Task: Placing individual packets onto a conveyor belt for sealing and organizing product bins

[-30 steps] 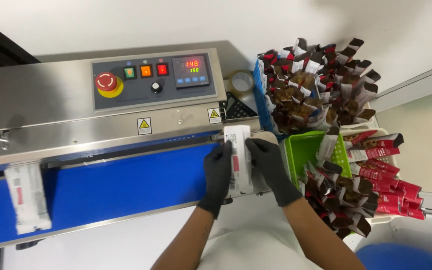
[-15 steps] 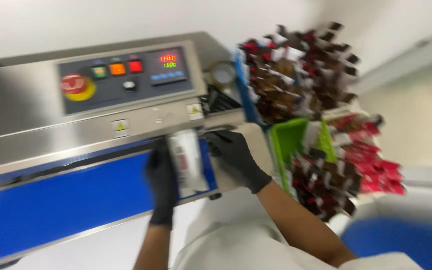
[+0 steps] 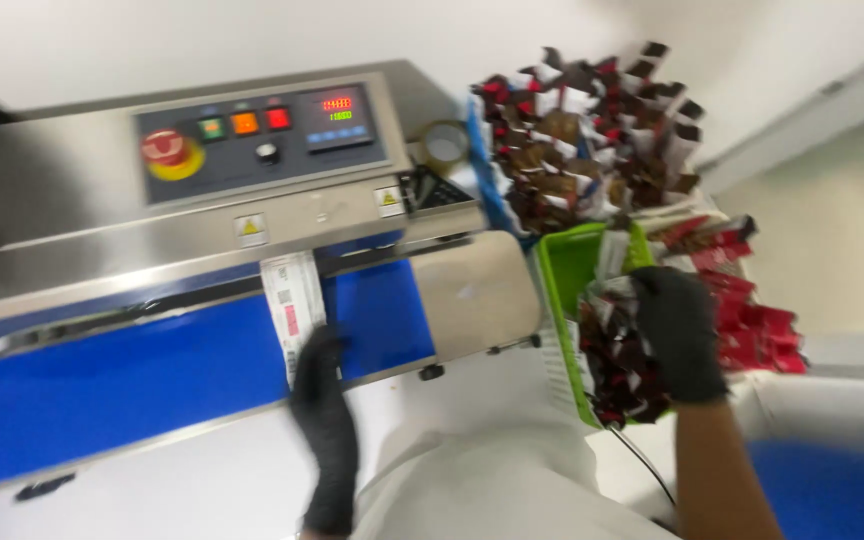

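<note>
A white pouch [image 3: 292,300] with pink print lies upright on the blue conveyor belt [image 3: 132,385] of a steel sealing machine [image 3: 102,250], its top edge under the sealing head. My left hand [image 3: 320,385], in a black glove, rests its fingertips on the pouch's lower end. My right hand [image 3: 677,330], also gloved, reaches into a green basket [image 3: 562,270] of red and brown pouches [image 3: 617,365] and lies on them with fingers curled; whether it grips one is blurred.
The machine's control panel [image 3: 262,135] has a red stop button, lit switches and a red display. A blue bin [image 3: 592,140] heaped with brown and red pouches stands behind the green basket. A tape roll [image 3: 444,145] sits beside the panel. A blue container [image 3: 822,490] is at lower right.
The pouch has travelled left along the belt under the sealing head. My right hand left it and moved right into the green basket. My left hand stays at the pouch's lower end.
</note>
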